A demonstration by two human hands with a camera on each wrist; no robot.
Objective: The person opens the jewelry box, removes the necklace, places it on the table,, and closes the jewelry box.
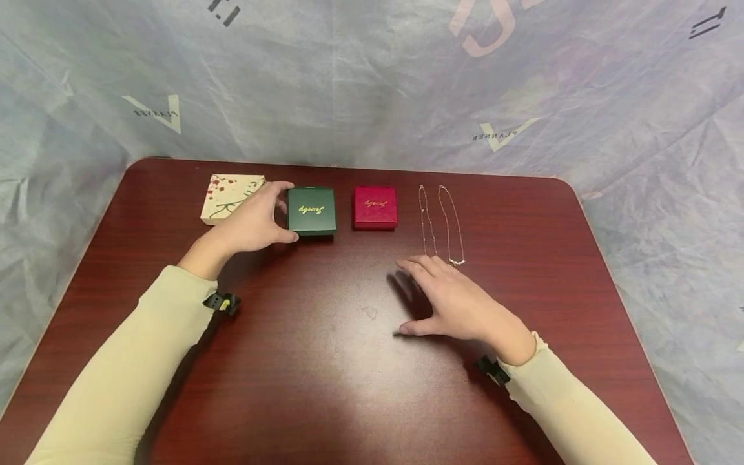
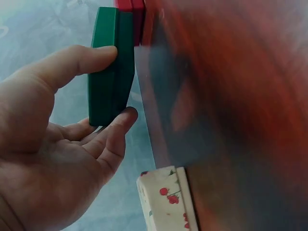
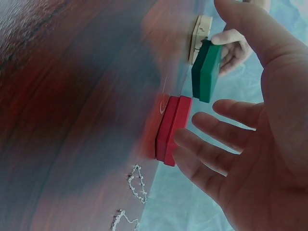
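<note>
Green box (image 1: pixel 312 210) is being pinched at edges by L hand (image 1: pixel 252 219); light, even pressure is being rec'd. R hand (image 1: pixel 456 300) is being held empty, fingers spread.

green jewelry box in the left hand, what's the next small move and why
Probably bring the green jewelry box toward the right hand: the left hand pinches it, the box looks closed, and the right hand holds nothing, so it seems free to help.

Head view: gold upside-down "Jewelry" on green box (image 1: pixel 312 212), left of center, and red box (image 1: pixel 375 208), center. Backdrop (image 1: pixel 372 97): reversed "PLANNER" across large V, upper left and upper right.
</note>
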